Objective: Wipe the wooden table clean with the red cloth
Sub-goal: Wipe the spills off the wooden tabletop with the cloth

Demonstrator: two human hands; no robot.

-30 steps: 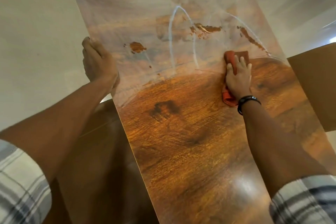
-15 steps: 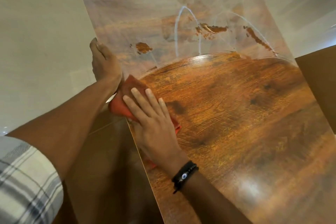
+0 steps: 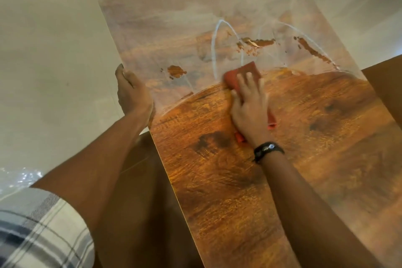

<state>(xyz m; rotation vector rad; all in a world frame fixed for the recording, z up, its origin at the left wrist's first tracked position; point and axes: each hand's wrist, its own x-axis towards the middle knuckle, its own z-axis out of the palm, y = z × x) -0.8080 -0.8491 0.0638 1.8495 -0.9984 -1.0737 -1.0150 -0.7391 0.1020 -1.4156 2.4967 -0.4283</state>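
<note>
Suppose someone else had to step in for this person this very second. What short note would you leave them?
Left hand grips the wooden table's left edge, steadying it.
Right hand presses the red cloth flat, fingers straight, at the border of the hazy film.
Done: the near half shows clean wood.
Left: the far half, hazy, with white streaks and a few bare patches.

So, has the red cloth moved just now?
Yes. The red cloth under the right hand has slid rightward, from the left edge of the wooden table, beside the left hand, to its middle.
</note>
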